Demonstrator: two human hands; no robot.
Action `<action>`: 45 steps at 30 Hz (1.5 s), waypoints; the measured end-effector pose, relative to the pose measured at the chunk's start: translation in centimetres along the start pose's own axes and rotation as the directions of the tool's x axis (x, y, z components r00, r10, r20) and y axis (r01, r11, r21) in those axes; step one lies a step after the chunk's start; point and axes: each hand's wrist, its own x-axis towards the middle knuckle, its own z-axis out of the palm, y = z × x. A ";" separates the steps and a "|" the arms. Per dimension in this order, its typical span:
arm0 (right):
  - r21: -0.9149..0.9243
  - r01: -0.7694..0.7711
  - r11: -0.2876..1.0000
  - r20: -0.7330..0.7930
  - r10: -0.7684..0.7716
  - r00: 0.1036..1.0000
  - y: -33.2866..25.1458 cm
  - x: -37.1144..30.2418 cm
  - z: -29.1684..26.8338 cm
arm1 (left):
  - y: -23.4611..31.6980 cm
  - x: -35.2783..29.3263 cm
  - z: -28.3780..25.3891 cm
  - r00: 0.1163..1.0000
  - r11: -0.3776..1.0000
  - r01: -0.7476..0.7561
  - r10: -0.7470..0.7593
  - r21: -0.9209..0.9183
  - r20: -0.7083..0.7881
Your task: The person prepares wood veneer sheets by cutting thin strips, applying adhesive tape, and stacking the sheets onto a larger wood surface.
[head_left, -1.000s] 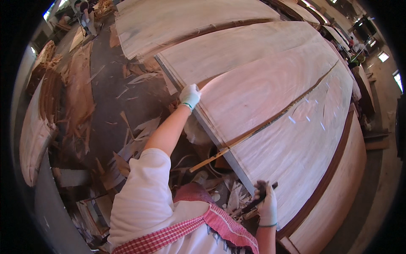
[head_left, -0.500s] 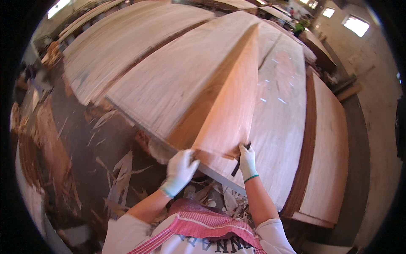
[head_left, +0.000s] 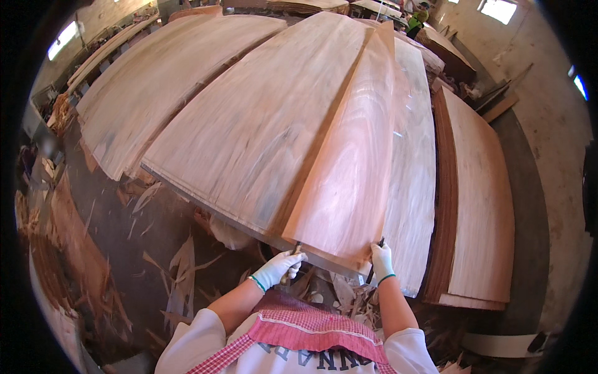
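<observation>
A narrow reddish wood veneer sheet (head_left: 346, 168) stretches lengthwise over a wide stack of paler veneer (head_left: 249, 118), its near end at the stack's front edge. My left hand (head_left: 278, 269), in a white glove with a green cuff, is closed around a small brownish stick-like tool (head_left: 293, 265) just below the sheet's near left corner. At the near right corner is my gloved right hand (head_left: 382, 260), closed on a slim dark tool (head_left: 382, 240) whose end pokes up past the fingers. Whether either hand also pinches the sheet is hard to tell.
Another veneer stack (head_left: 476, 206) stands on the right, with a long pale one (head_left: 168, 81) on the left. Torn veneer scraps (head_left: 180, 274) litter the dark floor. A person in green (head_left: 416, 23) is far off, near the wall.
The reddish sheet, earlier tilted up with a wide shadow on its left, now lies flatter and further right. Both hands have moved right and closer to me.
</observation>
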 end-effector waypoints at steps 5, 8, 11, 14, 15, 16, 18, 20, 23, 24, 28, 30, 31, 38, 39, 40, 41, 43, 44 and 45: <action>-0.128 -0.057 0.990 0.063 0.065 0.996 -1.1 -1.2 0.4 | 0.7 0.7 -3.4 0.986 0.992 0.125 -0.125 0.011 0.115; -0.405 -0.053 0.913 0.289 0.183 0.940 -4.1 -1.9 -0.4 | 1.9 0.6 -3.6 0.994 0.993 -0.105 0.106 0.062 -0.016; -0.672 0.129 0.729 0.324 0.134 0.936 -9.7 -2.7 -0.8 | 3.9 -0.5 -1.9 0.952 0.939 -0.163 0.231 0.303 -0.203; -0.592 0.166 0.789 0.260 -0.007 0.966 -14.0 -3.4 0.7 | 3.4 -1.5 2.5 0.920 0.905 -0.147 0.273 0.399 -0.281; -0.438 0.150 0.886 0.269 -0.031 0.963 -13.6 -3.3 2.1 | 1.9 -1.2 3.6 0.924 0.897 -0.139 0.270 0.420 -0.272; -0.302 0.216 0.928 0.321 -0.114 0.940 -12.0 -2.7 3.5 | -0.1 -0.6 5.1 0.913 0.818 -0.164 0.337 0.551 -0.229; -0.233 0.376 0.897 0.295 -0.303 0.906 -9.8 -3.4 6.1 | -4.5 -0.2 8.1 0.809 0.558 -0.334 0.583 0.760 -0.073; -0.282 0.350 0.893 0.031 -0.356 0.934 -8.6 -6.5 6.9 | -6.5 -1.3 13.1 0.825 0.529 -0.332 0.564 0.781 -0.031; -0.191 0.332 0.924 -0.180 -0.366 0.913 -8.6 -8.3 2.5 | -9.6 -0.9 17.8 0.952 0.679 -0.215 0.305 0.702 -0.004; -0.155 0.409 0.900 -0.184 -0.432 0.883 -8.7 -6.2 -0.6 | -9.8 0.5 20.3 0.952 0.669 -0.258 0.298 0.697 0.067; 0.021 0.481 0.877 -0.170 -0.471 0.866 -12.3 -2.0 -16.3 | -10.5 5.4 32.9 0.767 0.568 -0.631 0.358 0.528 0.532; 0.201 0.445 0.872 -0.141 -0.424 0.895 -13.6 -4.1 -22.6 | -14.2 7.0 36.3 0.624 0.663 -0.696 0.370 0.276 0.688; 0.273 0.411 0.870 -0.143 -0.385 0.912 -12.7 -5.5 -26.7 | -16.1 7.4 37.3 0.611 0.494 -0.763 0.339 0.416 0.716; 0.204 0.329 0.922 -0.190 -0.292 0.937 -10.1 -6.2 -51.6 | -26.5 14.5 39.9 0.901 0.624 -0.122 -0.257 0.772 0.350; 0.238 0.364 0.901 -0.228 -0.313 0.922 -10.8 -6.1 -54.0 | -27.7 16.3 40.1 0.901 0.599 -0.144 -0.249 0.787 0.354; 0.225 0.348 0.910 -0.242 -0.293 0.925 -11.1 -5.9 -57.9 | -28.6 17.8 41.9 0.915 0.593 -0.135 -0.233 0.794 0.330; 0.232 0.343 0.910 -0.261 -0.281 0.923 -11.4 -5.9 -60.9 | -29.4 19.5 42.8 0.911 0.608 -0.127 -0.242 0.784 0.335; 0.261 0.360 0.896 -0.266 -0.292 0.919 -12.1 -4.5 -65.1 | -33.3 26.3 38.9 0.702 0.945 0.284 -0.321 0.163 0.635; 0.262 0.344 0.902 -0.230 -0.288 0.930 -10.7 -1.6 -68.7 | -35.1 29.0 37.1 0.641 0.888 0.455 -0.277 -0.063 0.716; 0.173 0.313 0.934 -0.247 -0.266 0.932 -10.4 -0.5 -71.2 | -36.9 31.0 37.2 0.686 0.882 0.454 -0.258 -0.124 0.680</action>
